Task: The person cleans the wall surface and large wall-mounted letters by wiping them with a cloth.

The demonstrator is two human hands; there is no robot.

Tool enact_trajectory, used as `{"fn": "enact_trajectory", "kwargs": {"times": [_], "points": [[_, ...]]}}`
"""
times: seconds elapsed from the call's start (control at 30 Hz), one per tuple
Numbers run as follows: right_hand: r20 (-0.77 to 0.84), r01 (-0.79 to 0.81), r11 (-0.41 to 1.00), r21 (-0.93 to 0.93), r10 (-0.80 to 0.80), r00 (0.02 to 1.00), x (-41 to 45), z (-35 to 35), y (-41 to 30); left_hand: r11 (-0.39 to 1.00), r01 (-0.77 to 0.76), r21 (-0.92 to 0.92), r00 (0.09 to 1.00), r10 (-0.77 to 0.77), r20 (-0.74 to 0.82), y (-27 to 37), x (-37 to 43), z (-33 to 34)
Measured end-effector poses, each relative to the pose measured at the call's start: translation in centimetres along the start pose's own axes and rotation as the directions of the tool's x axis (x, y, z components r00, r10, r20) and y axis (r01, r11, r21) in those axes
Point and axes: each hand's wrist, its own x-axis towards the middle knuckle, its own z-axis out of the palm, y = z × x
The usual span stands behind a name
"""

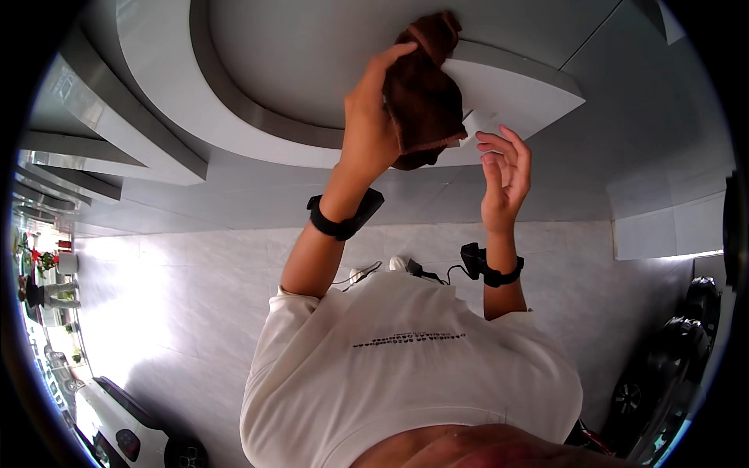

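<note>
My left hand [371,114] grips a folded dark brown cloth [424,96], its thumb along the cloth's upper edge. The cloth lies over the lower right arm of a large raised curved white letter [521,93] on a grey wall panel [281,64]. Just right of the cloth, below the letter's end, my right hand [509,169] is raised with its fingers apart and bent, holding nothing. A small bright white patch [471,126] shows on the letter between the cloth and the right fingertips; what it is I cannot tell. Black straps with devices circle both wrists.
More raised letters [117,117] stand out from the wall at left. Grey tiles [205,281] make up the floor. A white car [123,427] is at lower left, and a dark car [655,362] at right. Far left are a person [50,292] and a potted plant [65,262].
</note>
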Motion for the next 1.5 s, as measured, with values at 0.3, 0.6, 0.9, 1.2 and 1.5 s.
{"fn": "enact_trajectory", "kwargs": {"times": [0.3, 0.6, 0.9, 1.2, 1.5], "points": [[-0.022, -0.178, 0.984, -0.027, 0.178, 0.984, -1.8, -1.4, 4.6, 0.935, 0.354, 0.02, 0.91, -0.349, 0.224, -3.0, -7.1, -0.1], [0.191, -0.244, 0.921, 0.304, 0.192, 0.963, -4.7, -0.8, 2.7, 0.984, 0.158, -0.087, 0.969, -0.137, 0.208, -0.3, -8.2, 5.1], [-0.257, 0.178, 0.949, -0.26, -0.246, 0.935, 2.4, -5.4, 2.6, 0.973, -0.173, 0.151, 0.933, 0.113, 0.342, 0.9, -6.0, 6.3], [-0.283, 0.118, 0.89, -0.44, -0.263, 0.923, -2.0, -3.1, 9.9, 0.927, 0.371, 0.059, 0.789, -0.348, 0.507, -1.0, -9.3, 7.1], [-0.242, 0.179, 0.912, -0.37, -0.281, 0.929, -0.7, -4.0, 9.6, 0.927, 0.375, -0.026, 0.824, -0.32, 0.468, -0.8, -9.4, 7.4]]}}
